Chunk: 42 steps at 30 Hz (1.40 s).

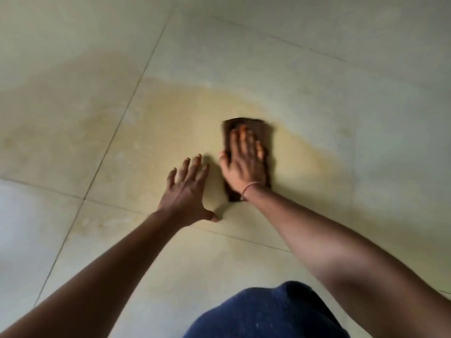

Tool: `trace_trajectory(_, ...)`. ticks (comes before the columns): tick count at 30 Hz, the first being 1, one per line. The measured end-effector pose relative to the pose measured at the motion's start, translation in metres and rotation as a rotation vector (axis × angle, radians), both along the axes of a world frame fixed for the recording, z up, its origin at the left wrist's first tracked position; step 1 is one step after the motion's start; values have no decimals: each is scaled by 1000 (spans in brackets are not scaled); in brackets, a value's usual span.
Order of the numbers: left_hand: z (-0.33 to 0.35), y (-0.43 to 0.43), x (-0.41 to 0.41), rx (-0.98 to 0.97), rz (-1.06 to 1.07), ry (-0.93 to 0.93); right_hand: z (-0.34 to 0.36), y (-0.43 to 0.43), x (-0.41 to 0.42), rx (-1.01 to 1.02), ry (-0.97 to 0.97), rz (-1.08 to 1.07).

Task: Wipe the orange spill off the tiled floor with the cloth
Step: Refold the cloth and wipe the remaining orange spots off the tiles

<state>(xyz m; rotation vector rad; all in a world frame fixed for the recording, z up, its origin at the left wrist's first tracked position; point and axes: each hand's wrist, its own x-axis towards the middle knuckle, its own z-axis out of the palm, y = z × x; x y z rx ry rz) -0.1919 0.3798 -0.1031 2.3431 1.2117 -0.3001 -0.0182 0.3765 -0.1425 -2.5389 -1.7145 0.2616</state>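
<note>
at frame centre the right hand (244,162) presses flat-fingered on the brown cloth (264,129) over the orange spill (170,123), left hand (188,189) splayed flat on the tiled floor (317,45) beside it.

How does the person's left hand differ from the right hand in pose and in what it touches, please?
The right hand lies flat on the brown cloth, while the left hand is on or just above bare floor beside it. The left hand's fingers are spread wide; the right hand's lie closer together. The right wrist wears a thin band, the left none. Both are open, palm down, over the orange spill.
</note>
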Motion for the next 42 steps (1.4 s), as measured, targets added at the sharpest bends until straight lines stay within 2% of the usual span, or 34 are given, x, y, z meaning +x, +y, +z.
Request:
trace_trajectory(3,13,4,-62,30,151,62,6,-79,-46,-48,26,489)
trace_trajectory(5,19,0,-111,20,261,108,8,-104,-23,-19,27,602)
trace_trajectory(7,19,-4,-147,10,359,126,4,-61,-10,7,-11,411)
trace_trajectory(9,17,-9,-184,8,480,123,2,17,-56,18,-6,194)
trace_trajectory(10,16,-9,-196,15,518,127,2,40,-89,15,8,202)
trace_trajectory(11,15,-9,-208,18,553,134,-2,46,-127,28,13,283)
trace_trajectory(13,20,-15,-230,5,613,164,-4,6,-184,41,44,570)
trace_trajectory(15,24,-24,-246,-47,635,179,2,-64,-180,-43,68,849)
trace_trajectory(17,23,-36,-257,-105,634,171,7,-77,-142,-55,69,962)
trace_trajectory(19,17,-44,-263,-127,605,169,-2,-33,-131,-11,30,777)
trace_trajectory(21,8,-48,-265,-111,593,155,0,30,-165,8,49,468)
trace_trajectory(22,4,-50,-267,-95,599,148,0,46,-197,17,52,420)
trace_trajectory(23,3,-49,-267,-86,597,145,-3,46,-226,36,52,461)
trace_trajectory(25,4,-49,-267,-80,601,139,-5,-1,-255,27,53,720)
trace_trajectory(27,6,-50,-267,-86,614,124,-1,-73,-224,-51,44,979)
trace_trajectory(29,7,-50,-265,-89,623,116,4,-94,-166,-45,44,1047)
trace_trajectory(31,6,-51,-266,-90,629,110,-5,-56,-139,-4,6,839)
trace_trajectory(33,3,-51,-266,-90,629,104,-6,7,-170,28,15,516)
trace_trajectory(34,2,-51,-267,-84,631,96,-6,24,-202,41,25,463)
trace_trajectory(35,2,-51,-269,-85,638,90,-9,26,-236,60,26,510)
trace_trajectory(37,4,-50,-275,-90,684,61,-11,-14,-275,34,33,802)
trace_trajectory(39,8,-48,-287,-89,733,48,-8,-68,-252,-34,55,1094)
trace_trajectory(41,10,-42,-301,-89,770,47,-3,-61,-204,-42,89,1137)
trace_trajectory(42,9,-37,-307,-98,787,45,-8,-37,-188,-10,74,1057)
